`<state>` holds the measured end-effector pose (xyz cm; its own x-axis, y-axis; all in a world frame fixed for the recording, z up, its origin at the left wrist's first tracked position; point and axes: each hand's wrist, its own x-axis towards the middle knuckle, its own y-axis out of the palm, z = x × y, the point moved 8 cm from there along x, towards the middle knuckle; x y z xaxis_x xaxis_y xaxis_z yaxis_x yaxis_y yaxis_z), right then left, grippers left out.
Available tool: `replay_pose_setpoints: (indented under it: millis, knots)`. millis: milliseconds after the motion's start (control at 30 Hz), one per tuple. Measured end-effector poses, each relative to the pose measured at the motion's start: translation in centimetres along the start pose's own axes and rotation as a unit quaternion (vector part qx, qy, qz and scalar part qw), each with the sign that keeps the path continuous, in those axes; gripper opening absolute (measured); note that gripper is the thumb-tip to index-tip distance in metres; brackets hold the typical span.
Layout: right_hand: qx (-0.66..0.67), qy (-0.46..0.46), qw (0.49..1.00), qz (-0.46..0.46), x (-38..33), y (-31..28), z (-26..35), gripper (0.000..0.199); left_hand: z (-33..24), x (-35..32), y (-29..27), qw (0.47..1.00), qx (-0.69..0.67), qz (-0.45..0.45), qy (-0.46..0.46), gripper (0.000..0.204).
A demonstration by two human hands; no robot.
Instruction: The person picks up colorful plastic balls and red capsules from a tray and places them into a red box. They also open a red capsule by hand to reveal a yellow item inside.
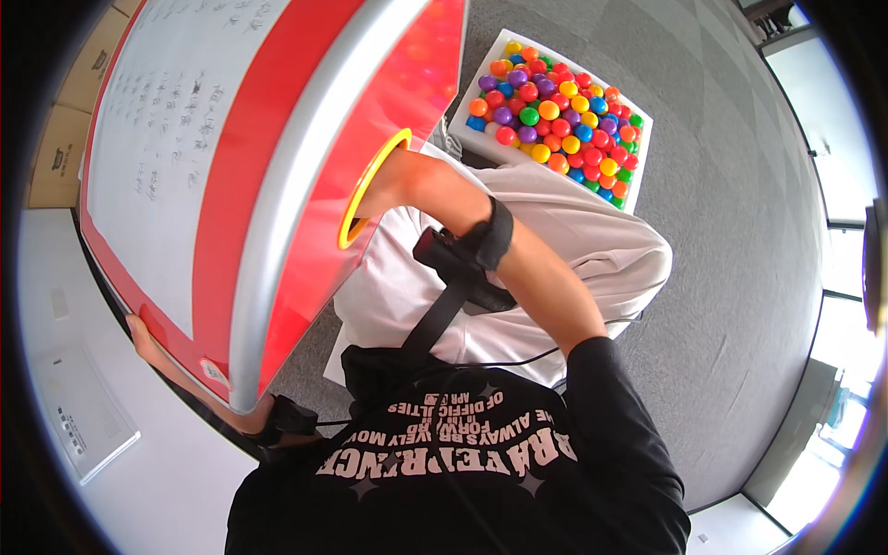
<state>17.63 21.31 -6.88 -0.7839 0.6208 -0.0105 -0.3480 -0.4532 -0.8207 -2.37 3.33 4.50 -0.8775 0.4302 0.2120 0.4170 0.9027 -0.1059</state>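
Touching the near edge of the red box (301, 305), left of the lap (393, 301), is the left hand (173, 372), while the right hand (387, 183) enters its yellow-rimmed hole (351, 215), neither grip visible enough to tell.

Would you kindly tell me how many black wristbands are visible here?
2: one wristband around the right forearm, outside the red box; another wristband at the left wrist. Others could be hidden inside the box.

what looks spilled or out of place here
Nothing clearly stands out: the coloured balls sit together in the white tray. The red box slants across the view, but the left hand supports its lower edge.
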Motion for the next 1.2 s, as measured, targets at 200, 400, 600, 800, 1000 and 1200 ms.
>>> replay_pose_setpoints:
  millis: [200, 400, 600, 800, 1000, 1200]
  knots:
    - [0.257, -0.067, 0.956, -0.125, -5.3, -4.7, 3.0, 0.015, -0.9, -0.6, 0.5, 0.961, 0.155, 0.116, 0.2, 0.07]
    - [0.165, -0.106, 0.946, -0.257, -11.3, -8.2, 2.2, 0.037, 1.3, 3.4, -0.1, 0.98, 0.001, 0.076, -0.182, 0.054]
    - [0.219, 0.2, 0.913, -0.282, -21.1, -13.1, -12.8, 0.034, 3.2, 8.8, -2.7, 0.972, 0.188, 0.136, -0.041, 0.054]
    - [0.115, 0.389, 0.809, -0.425, -35.4, -15.5, -30.8, 0.038, -2.7, 0.7, 0.2, 0.892, 0.246, 0.038, 0.377, 0.067]
    - [0.12, 0.462, 0.776, -0.413, -39.2, -15.0, -38.0, 0.039, -5.2, -2.5, 1.8, 0.747, 0.332, 0.059, 0.572, 0.067]
    - [0.028, 0.487, 0.813, -0.318, -35.9, -14.0, -40.6, 0.044, -4.4, -1.2, 1.5, 0.728, 0.348, 0.096, 0.583, 0.067]
